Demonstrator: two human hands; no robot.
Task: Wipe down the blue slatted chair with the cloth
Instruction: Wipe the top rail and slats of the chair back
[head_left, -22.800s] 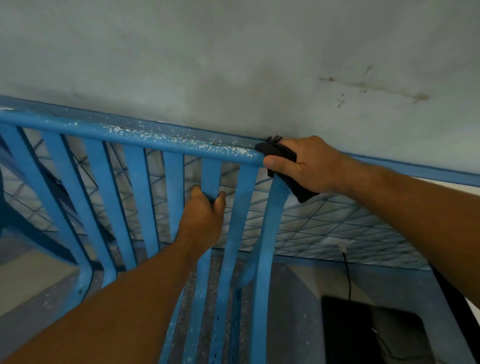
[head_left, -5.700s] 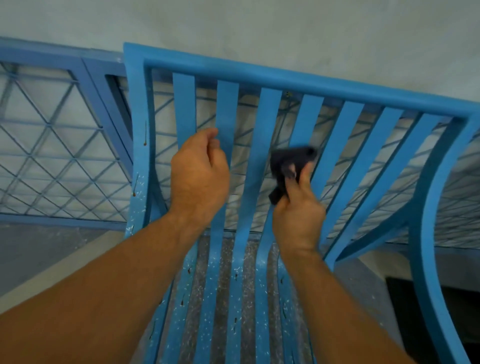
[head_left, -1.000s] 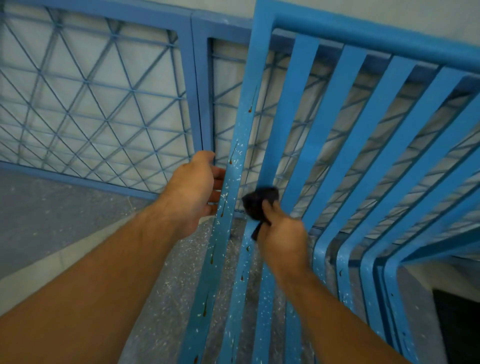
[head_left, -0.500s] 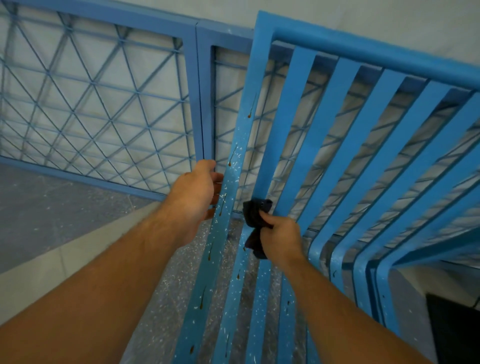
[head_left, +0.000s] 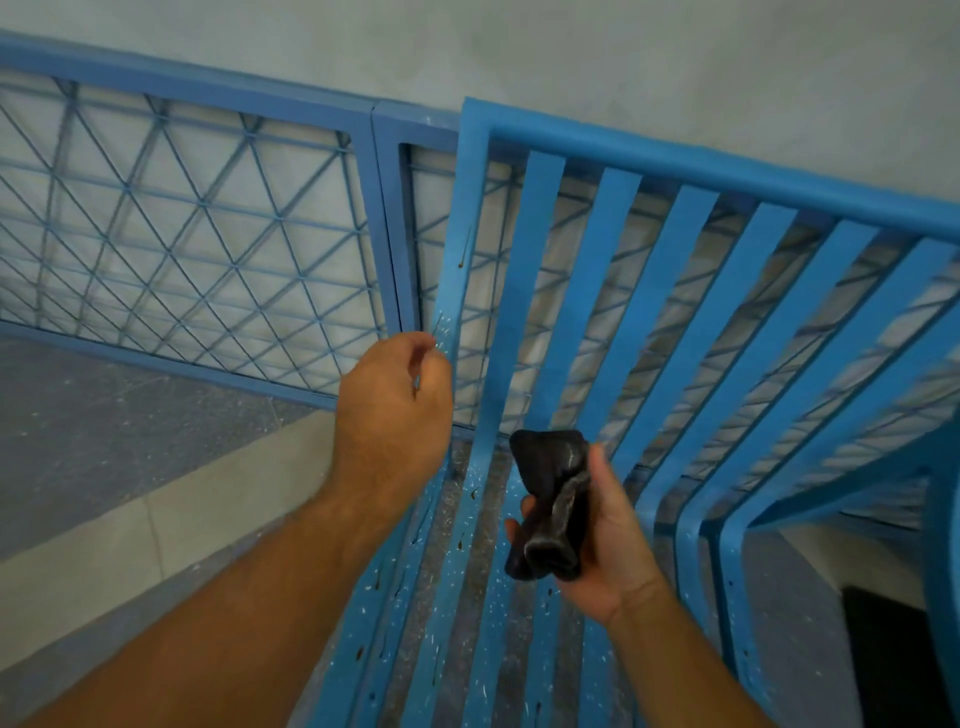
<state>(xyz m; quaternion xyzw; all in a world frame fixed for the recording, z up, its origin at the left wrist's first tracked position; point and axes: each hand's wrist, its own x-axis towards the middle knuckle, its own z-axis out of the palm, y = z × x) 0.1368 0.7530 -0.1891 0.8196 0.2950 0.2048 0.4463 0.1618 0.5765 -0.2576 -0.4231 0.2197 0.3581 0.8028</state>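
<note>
The blue slatted chair (head_left: 613, 270) fills the right half of the view, its back slats rising to a top rail and its seat slats speckled with white flecks and dark drips. My left hand (head_left: 389, 415) is curled beside the chair's left upright; whether it grips the upright I cannot tell. My right hand (head_left: 597, 540) is turned palm up over the seat slats, closed on a bunched dark cloth (head_left: 550, 504), which is lifted off the slats.
A blue metal mesh railing (head_left: 197, 234) runs behind the chair against a pale wall. Grey speckled floor with a light stripe (head_left: 156, 530) lies at left. A dark object (head_left: 893, 660) sits at lower right under the chair's edge.
My right hand has drawn the cloth back off the slat and turned palm up. My left hand's hold on the left upright has loosened. The view has tilted up slightly.
</note>
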